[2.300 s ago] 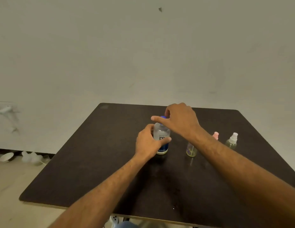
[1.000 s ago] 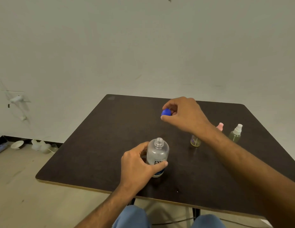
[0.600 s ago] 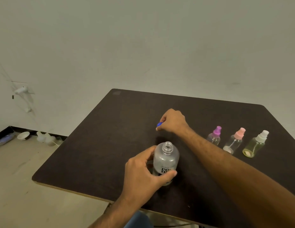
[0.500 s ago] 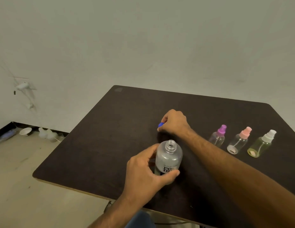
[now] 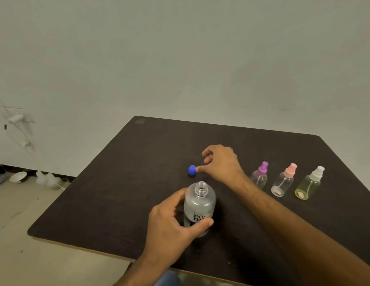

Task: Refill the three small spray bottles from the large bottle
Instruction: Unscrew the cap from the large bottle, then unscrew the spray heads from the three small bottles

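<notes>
Left hand [image 5: 169, 221] grasps the uncapped large bottle [image 5: 199, 205] round its body, upright on the tabletop [image 5: 118, 203]. Right hand [image 5: 221, 164], fingers loose, touches the blue cap [image 5: 192, 169] just beyond. Bottle likely light, smooth, squeezable; grip mid-body.

Dark table [image 5: 138, 182], pale wall [image 5: 180, 58]
</notes>
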